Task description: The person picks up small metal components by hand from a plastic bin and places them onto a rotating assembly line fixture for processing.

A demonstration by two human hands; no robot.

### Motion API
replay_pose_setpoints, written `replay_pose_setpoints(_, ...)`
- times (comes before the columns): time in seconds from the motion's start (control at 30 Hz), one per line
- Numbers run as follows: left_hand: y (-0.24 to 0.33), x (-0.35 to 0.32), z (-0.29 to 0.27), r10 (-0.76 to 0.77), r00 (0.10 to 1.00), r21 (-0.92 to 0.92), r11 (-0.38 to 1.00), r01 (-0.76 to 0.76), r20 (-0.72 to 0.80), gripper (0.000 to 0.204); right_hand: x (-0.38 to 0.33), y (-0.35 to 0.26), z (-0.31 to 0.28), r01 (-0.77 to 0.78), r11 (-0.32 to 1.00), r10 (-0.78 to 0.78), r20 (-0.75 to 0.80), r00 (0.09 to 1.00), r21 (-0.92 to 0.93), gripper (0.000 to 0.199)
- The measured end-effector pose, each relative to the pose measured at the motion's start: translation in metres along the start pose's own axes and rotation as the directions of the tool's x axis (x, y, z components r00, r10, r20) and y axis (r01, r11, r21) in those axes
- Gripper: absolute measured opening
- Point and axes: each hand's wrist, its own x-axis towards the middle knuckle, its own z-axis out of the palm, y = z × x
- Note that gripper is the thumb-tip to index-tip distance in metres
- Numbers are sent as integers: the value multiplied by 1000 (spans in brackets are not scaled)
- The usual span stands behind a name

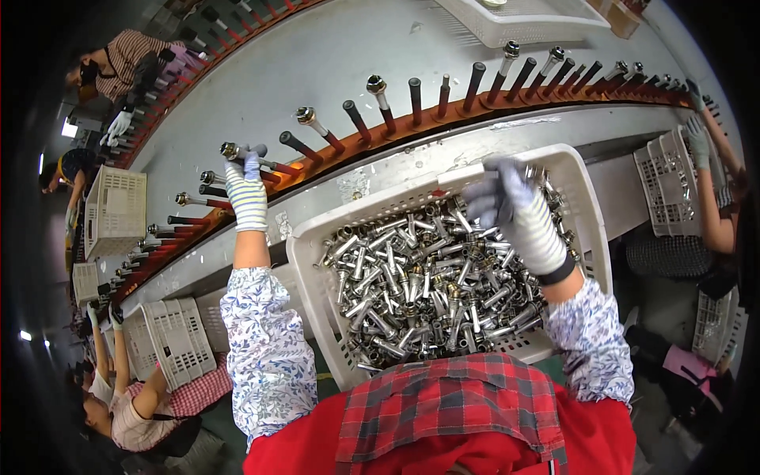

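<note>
My left hand (247, 186), in a striped glove with grey fingertips, is closed around a shiny tubular metal fitting (229, 150) at a rod on the orange rail. My right hand (511, 202), in a matching glove, hangs over the far right part of a white plastic basket (305, 269). Motion blurs its fingers, so I cannot make out whether it holds anything. Loose metal fittings (412, 285) fill the basket in a heap. Along the curved rail (404, 125) stand red rods with black tips; some carry fittings, such as a capped one (380, 91).
A grey metal table (317, 71) lies beyond the rail, with a white crate (530, 24) at its far side. Co-workers work at the left and right, near more white baskets (178, 340). One co-worker's gloved hand (697, 142) is near the rail at far right.
</note>
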Motion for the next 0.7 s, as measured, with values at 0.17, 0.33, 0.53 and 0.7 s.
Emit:
replay_pose_setpoints(0.17,-42,-4,-38,-84,996,-5,996,84,-13,22,107,3,20,401,814,-438,10,899,-419,37)
replay_pose_setpoints(0.33,-50,-10,-70,-121,984,32,992,126,-130,39,201,37,47,414,514,-529,102,842,-752,33)
replay_pose_setpoints(0.53,30,-122,-15,140,990,57,989,-139,-5,30,204,53,87,163,207,-291,99,952,-965,40)
replay_pose_setpoints(0.7,85,-194,36,-17,546,408,686,-603,837,38,199,78,98,168,232,-84,153,985,-958,38)
